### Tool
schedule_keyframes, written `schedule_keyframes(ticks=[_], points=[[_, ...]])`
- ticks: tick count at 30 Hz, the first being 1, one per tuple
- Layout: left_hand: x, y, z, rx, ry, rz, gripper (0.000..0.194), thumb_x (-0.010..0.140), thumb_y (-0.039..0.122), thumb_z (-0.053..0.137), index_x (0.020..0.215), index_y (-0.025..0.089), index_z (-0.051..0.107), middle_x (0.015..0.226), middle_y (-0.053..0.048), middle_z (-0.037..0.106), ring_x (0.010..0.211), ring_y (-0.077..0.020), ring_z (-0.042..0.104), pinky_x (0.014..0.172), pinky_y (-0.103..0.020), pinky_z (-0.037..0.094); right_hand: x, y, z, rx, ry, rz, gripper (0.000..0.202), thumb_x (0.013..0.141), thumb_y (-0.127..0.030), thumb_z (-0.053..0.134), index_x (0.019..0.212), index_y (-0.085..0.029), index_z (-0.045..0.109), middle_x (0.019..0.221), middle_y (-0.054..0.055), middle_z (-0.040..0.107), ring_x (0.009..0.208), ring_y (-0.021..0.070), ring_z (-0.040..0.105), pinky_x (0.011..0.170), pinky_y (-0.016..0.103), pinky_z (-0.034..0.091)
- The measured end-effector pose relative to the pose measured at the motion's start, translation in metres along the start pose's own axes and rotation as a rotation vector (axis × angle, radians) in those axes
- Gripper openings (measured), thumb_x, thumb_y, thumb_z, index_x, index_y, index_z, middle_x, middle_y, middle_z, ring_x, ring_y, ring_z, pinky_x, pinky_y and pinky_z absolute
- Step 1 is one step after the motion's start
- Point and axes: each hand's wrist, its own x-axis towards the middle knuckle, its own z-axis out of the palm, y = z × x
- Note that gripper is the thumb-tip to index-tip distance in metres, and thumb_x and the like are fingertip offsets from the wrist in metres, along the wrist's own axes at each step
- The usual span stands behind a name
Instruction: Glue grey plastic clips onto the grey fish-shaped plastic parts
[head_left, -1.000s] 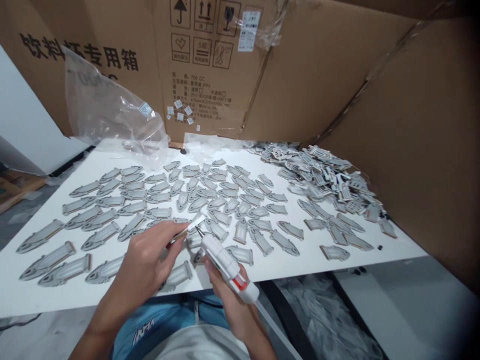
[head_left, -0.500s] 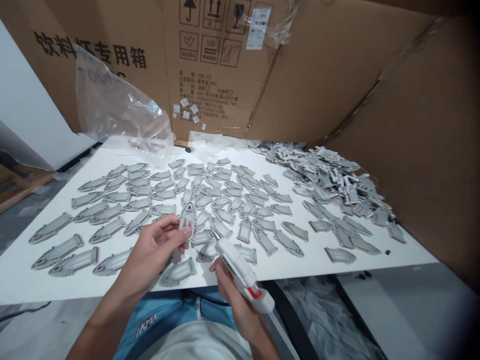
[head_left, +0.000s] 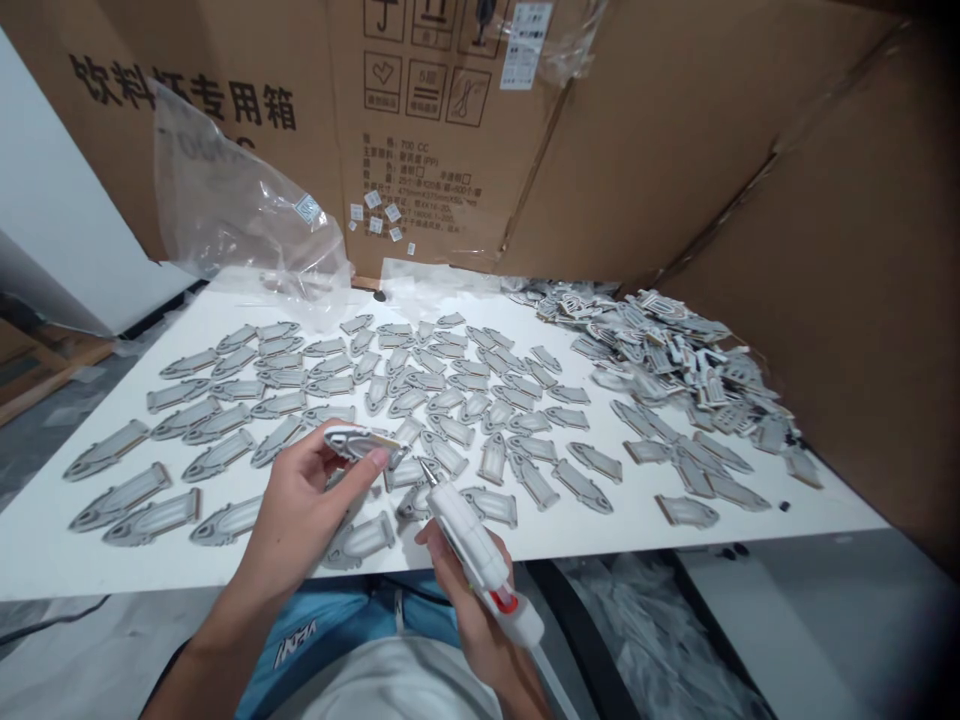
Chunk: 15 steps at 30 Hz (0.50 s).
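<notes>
Pinched in my left hand (head_left: pixel 311 500) is a grey pointed piece (head_left: pixel 360 443), lying nearly sideways above the white table, its blunt end toward the right. My right hand (head_left: pixel 472 590) is wrapped round a white glue gun (head_left: pixel 469 535) with a red part near its back. The metal nozzle points up and left, close to the held piece's blunt end but apart from it as far as I can see. Many similar grey pieces (head_left: pixel 491 458) lie spread flat around both hands.
A heap of grey pieces (head_left: pixel 675 345) covers the table's back right. Cardboard (head_left: pixel 637 130) rises behind and at the right. A clear plastic bag (head_left: pixel 240 200) stands at the back left. The white table's (head_left: pixel 562 530) front edge is near my body. Plastic wrapping lies below, right.
The piece in my left hand has turned from upright to nearly sideways, its tip now toward the left. The glue gun has shifted slightly left and down, still in my right hand.
</notes>
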Motion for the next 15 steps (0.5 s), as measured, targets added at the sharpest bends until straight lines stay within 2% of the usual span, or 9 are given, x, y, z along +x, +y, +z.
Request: schedule_keyframes(ticks=[7, 11, 15], points=[[0.001, 0.000, 0.006, -0.010, 0.065, -0.051, 0.036, 0.089, 0.047, 0.094, 0.106, 0.021, 0.076, 0.096, -0.003, 0.079, 0.088, -0.0182, 0.073, 0.074, -0.023, 0.057, -0.001, -0.006, 0.001, 0.033, -0.063, -0.029, 0.048, 0.103, -0.063, 0.064, 0.082, -0.021, 0.070, 0.077, 0.004, 0.064, 0.071, 0.0172, 0.056, 0.068, 0.029, 0.046], [-0.001, -0.001, 0.010, -0.026, 0.056, -0.011, 0.032, 0.090, 0.045, 0.093, 0.102, 0.020, 0.077, 0.099, -0.005, 0.080, 0.100, -0.0211, 0.077, 0.083, -0.024, 0.062, 0.001, 0.001, 0.004, 0.048, -0.083, -0.033, 0.049, 0.103, -0.063, 0.065, 0.081, -0.019, 0.067, 0.078, 0.003, 0.064, 0.073, 0.0164, 0.058, 0.071, 0.027, 0.045], [-0.005, -0.001, 0.014, -0.083, 0.018, -0.053, 0.033, 0.092, 0.046, 0.092, 0.103, 0.019, 0.077, 0.097, -0.004, 0.080, 0.093, -0.0205, 0.080, 0.083, -0.026, 0.066, -0.001, 0.012, 0.004, 0.044, -0.080, -0.052, 0.045, 0.101, -0.060, 0.069, 0.082, -0.019, 0.068, 0.082, 0.003, 0.068, 0.075, 0.0172, 0.062, 0.074, 0.027, 0.047]])
